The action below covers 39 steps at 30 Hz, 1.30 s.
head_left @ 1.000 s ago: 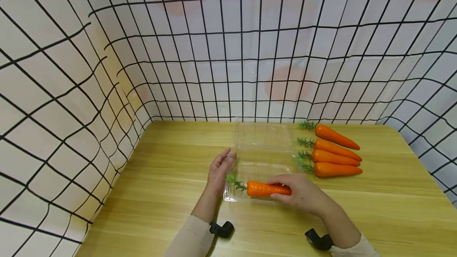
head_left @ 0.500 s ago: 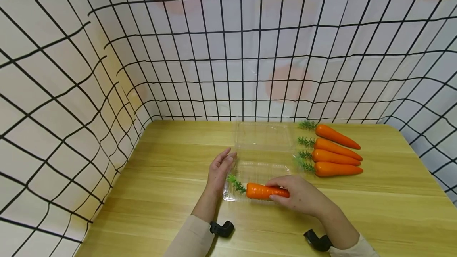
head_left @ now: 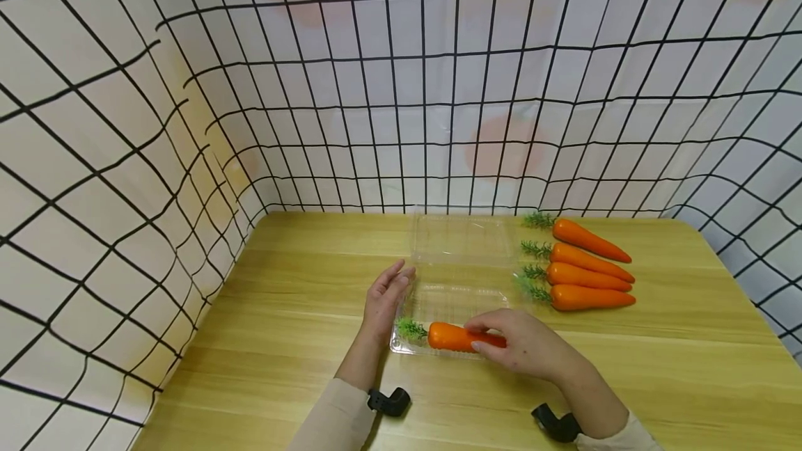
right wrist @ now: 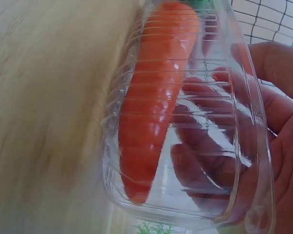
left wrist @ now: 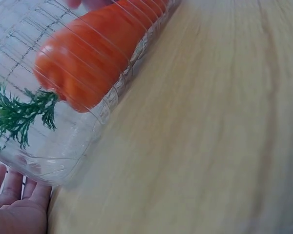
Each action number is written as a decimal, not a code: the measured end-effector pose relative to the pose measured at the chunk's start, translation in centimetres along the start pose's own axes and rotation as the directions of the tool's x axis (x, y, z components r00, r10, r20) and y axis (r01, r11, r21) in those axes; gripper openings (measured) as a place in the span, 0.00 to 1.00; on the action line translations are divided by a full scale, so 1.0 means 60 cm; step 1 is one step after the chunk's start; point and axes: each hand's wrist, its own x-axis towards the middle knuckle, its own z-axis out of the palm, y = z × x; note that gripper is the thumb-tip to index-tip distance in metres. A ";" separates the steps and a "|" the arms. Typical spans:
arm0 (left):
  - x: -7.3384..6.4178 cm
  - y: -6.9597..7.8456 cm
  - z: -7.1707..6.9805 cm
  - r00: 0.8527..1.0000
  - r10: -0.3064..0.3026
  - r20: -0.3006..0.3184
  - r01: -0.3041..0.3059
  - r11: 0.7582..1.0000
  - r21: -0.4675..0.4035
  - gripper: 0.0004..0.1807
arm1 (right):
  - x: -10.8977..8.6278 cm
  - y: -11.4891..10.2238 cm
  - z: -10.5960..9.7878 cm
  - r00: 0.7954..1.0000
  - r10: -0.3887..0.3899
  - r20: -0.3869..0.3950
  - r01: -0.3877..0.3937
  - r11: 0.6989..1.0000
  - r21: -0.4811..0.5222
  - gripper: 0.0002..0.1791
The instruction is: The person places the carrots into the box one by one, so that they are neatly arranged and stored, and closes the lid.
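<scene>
A clear plastic clamshell container [head_left: 460, 303] stands unfolded on the table, its lid laid back away from me. In its near half lies an orange carrot [head_left: 443, 337] with a green leafy top, the leaves toward the left end. My right hand [head_left: 523, 344] reaches over the carrot's tapered end, thumb and fingers on either side of it. Through the clear wall in the right wrist view, the carrot [right wrist: 158, 92] lies along one side, with curled fingers [right wrist: 205, 161] beside it. My left hand [head_left: 381, 303] rests against the container's left side, fingers extended.
Several more carrots [head_left: 592, 297] lie in a loose column to the right of the container, leaves pointing left. The lid [head_left: 462, 236] reaches close to the back edge of the wooden table [head_left: 301, 339]. Black-and-white grid cloth [head_left: 401, 89] walls the back and sides.
The carrot has shifted slightly left and toward me, settling lower along the container's near side. My right hand moved slightly with it. The left hand stays in place.
</scene>
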 end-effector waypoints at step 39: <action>-0.002 0.000 0.001 0.999 0.021 0.032 -0.021 1.000 0.014 0.28 | -0.119 0.174 -0.159 0.874 0.425 -0.234 -0.436 0.900 0.005 0.36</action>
